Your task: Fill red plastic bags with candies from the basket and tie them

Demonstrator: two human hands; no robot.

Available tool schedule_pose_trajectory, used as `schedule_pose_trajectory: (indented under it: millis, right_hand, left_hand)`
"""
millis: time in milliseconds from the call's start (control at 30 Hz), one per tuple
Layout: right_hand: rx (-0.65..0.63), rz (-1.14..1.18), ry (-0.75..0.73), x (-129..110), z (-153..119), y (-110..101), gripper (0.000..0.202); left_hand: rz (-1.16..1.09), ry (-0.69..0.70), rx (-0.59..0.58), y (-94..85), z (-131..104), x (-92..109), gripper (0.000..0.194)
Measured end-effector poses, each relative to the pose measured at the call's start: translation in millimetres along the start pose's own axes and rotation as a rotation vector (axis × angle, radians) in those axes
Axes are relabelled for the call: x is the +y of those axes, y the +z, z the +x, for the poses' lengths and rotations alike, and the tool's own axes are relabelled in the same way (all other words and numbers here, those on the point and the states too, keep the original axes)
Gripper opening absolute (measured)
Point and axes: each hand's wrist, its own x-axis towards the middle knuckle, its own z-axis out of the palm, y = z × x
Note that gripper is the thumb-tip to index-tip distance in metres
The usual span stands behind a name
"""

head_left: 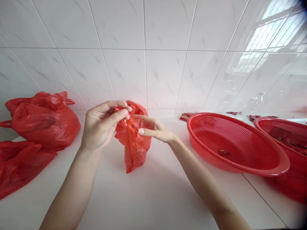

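A thin red plastic bag hangs in front of me over the white counter, its upper part bunched up. My left hand pinches the gathered top between thumb and fingers. On the bag's right side, my right hand holds the plastic, thumb in front and fingers partly hidden behind it. The bag's lower end hangs in a crumpled point. What it contains, if anything, cannot be made out.
Full red bags stand at the left, with a flatter red bag before them. A red basket holding a small packet is at right, beside another basket. A red packet and clear bottle lie near the tiled wall.
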Motion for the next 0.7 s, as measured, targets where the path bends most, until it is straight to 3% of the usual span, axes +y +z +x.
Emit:
schedule_pose_trajectory:
  millis: [100, 200, 367, 500, 700]
  right_hand:
    - [-0.051, 0.073, 0.035, 9.1, 1.9, 0.9, 0.033]
    - [-0.029, 0.183, 0.055, 19.1, 3.3, -3.4, 0.027]
    - [0.16, 0.317, 0.083, 27.4, -0.5, -16.4, 0.025]
    - [0.237, 0.367, -0.011, 20.5, -3.7, -21.7, 0.033]
    - [0.39, 0.358, 0.017, 20.7, -3.1, -29.0, 0.035]
  left_hand:
    - [-0.019, -0.022, 0.026, -2.8, 3.4, -1.6, 0.014]
    - [-0.031, -0.032, 0.058, -4.2, 7.0, -4.9, 0.017]
    - [-0.099, -0.035, 0.175, -8.4, 16.4, -13.8, 0.018]
    - [-0.196, -0.043, 0.264, -16.8, 24.7, -18.9, 0.013]
    - [-0.202, -0.01, 0.237, -25.8, 29.2, -23.6, 0.025]
